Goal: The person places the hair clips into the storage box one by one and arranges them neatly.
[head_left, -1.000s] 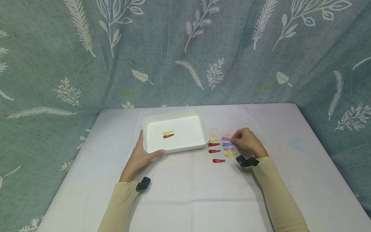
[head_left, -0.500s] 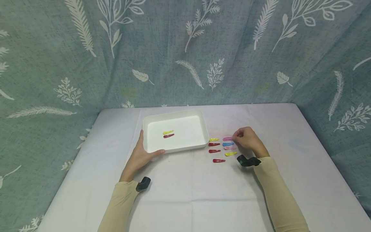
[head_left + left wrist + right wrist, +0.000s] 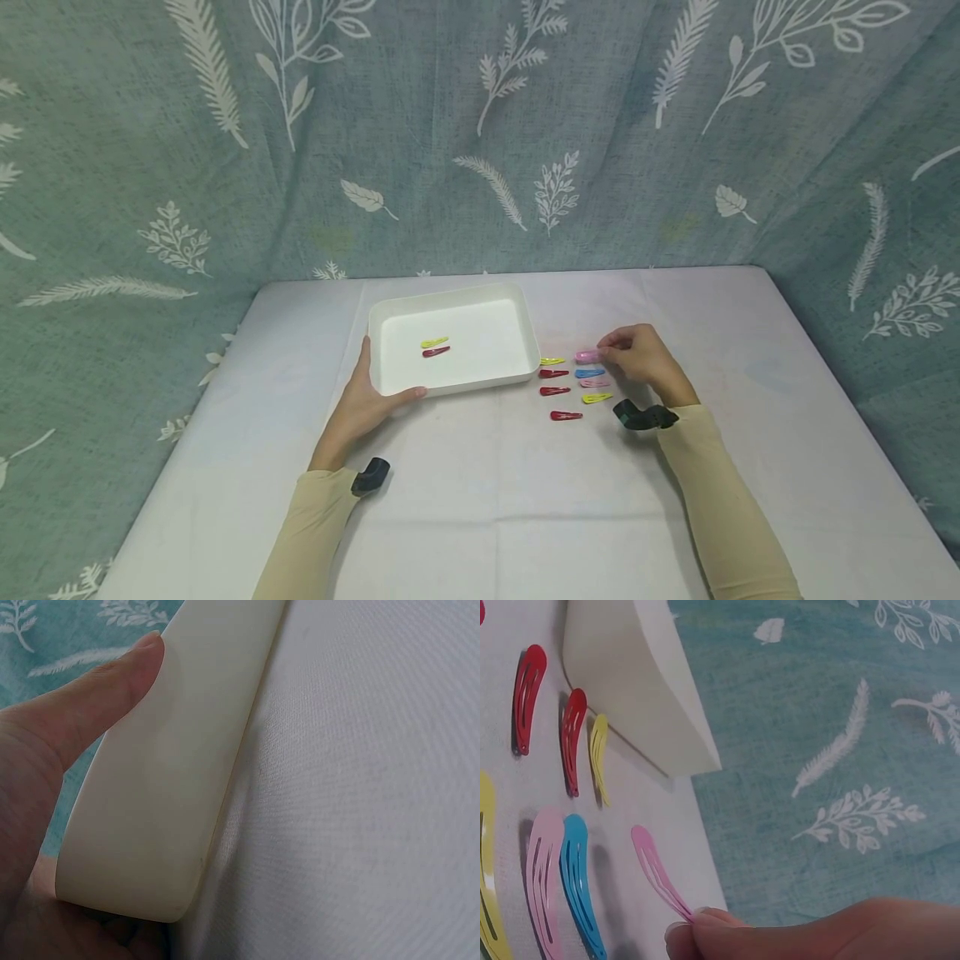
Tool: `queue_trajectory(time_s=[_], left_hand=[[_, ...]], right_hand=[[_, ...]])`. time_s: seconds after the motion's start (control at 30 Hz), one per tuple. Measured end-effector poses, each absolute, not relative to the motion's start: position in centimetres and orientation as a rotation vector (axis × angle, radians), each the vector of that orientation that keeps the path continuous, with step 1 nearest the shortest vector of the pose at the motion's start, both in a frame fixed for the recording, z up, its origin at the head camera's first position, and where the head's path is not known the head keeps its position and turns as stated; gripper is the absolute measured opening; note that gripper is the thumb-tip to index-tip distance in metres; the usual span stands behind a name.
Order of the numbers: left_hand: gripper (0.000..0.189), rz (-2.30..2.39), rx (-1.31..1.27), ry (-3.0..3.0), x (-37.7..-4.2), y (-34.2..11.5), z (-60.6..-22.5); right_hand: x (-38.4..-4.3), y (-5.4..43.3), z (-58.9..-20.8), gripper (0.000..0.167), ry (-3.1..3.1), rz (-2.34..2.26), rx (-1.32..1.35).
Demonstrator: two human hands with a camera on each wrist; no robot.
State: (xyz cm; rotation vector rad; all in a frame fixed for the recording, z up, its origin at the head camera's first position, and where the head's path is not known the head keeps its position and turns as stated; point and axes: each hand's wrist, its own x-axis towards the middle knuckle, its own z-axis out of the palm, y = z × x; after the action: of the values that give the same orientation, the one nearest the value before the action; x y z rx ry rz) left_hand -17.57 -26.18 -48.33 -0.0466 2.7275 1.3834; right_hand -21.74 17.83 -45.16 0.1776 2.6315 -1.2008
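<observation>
My right hand [image 3: 641,360] pinches a pink snap hair clip [image 3: 657,871] by its narrow end, between thumb and fingertip. In the right wrist view the clip points up and left, over the white cloth. Beside it lie a blue clip [image 3: 576,881], a pale pink clip [image 3: 544,877] and a yellow clip [image 3: 597,398]. My left hand [image 3: 369,408] holds the white tray [image 3: 480,385] at its near left corner, thumb on the front wall and other fingers along the left side, partly hidden. Inside the tray are a yellow clip [image 3: 435,342] and a red clip [image 3: 436,352].
Between the tray and the right hand, several red clips [image 3: 554,391] and another yellow clip [image 3: 552,362] form a column by the tray's right wall. A white cloth [image 3: 465,483] covers the table. A patterned teal curtain [image 3: 420,133] hangs behind and at both sides.
The pink clip has tipped up in my right hand, its broad face now showing more. The right hand has risen slightly. My left hand and the tray have stayed put.
</observation>
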Motion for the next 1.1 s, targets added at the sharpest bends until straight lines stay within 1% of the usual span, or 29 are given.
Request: queue_trajectory(time_s=[0.23,0.4,0.63,1.1], left_hand=[[0.143,1.384,-0.053,2.733,-17.4,-26.5,-48.2],[0.143,1.380,-0.063,2.729,-17.2,-26.7,-48.1],[0.143,1.378,-0.074,2.727,-17.0,-26.8,-48.3],[0.144,1.354,-0.093,2.725,-17.5,-26.4,-48.4]], right_hand=[[-21.8,17.5,-44.9,0.022,2.587,-1.245,0.181],[-21.8,17.4,-44.8,0.022,2.568,-1.297,0.123],[-21.7,17.1,-44.6,0.025,2.455,-1.399,0.145],[-21.1,15.9,-43.6,0.030,2.323,-1.571,0.023]])
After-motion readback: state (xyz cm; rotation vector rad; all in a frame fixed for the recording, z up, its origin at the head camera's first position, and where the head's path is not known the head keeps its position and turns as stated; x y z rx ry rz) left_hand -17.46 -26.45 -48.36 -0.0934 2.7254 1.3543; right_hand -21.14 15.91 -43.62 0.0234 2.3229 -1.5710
